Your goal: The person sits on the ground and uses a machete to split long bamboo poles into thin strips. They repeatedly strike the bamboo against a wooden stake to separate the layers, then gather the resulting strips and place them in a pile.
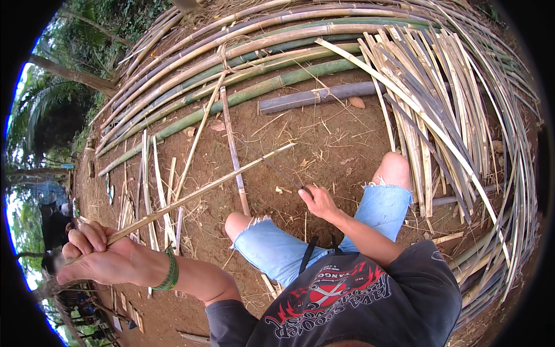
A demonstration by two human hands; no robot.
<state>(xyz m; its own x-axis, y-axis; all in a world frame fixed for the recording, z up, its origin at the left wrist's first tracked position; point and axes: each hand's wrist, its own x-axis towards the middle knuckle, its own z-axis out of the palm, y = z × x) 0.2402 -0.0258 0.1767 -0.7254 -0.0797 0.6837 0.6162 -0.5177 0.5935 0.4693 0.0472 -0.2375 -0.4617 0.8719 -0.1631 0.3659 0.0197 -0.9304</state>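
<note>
The strip (202,189) slants from the left hand (107,254), curled round its near end, to a tip above the littered dirt (341,139), while the right hand (318,202) grips a thin knife (281,172) whose blade crosses it in view, contact uncertain. Outdoors, poles (254,89) lie beyond, a heap (428,110) of slats to the right, trees (72,75) leftward. Fingers hide the strip's near end and most of the knife's handle; dark shapes (51,228) at the left rim are blurred.
</note>
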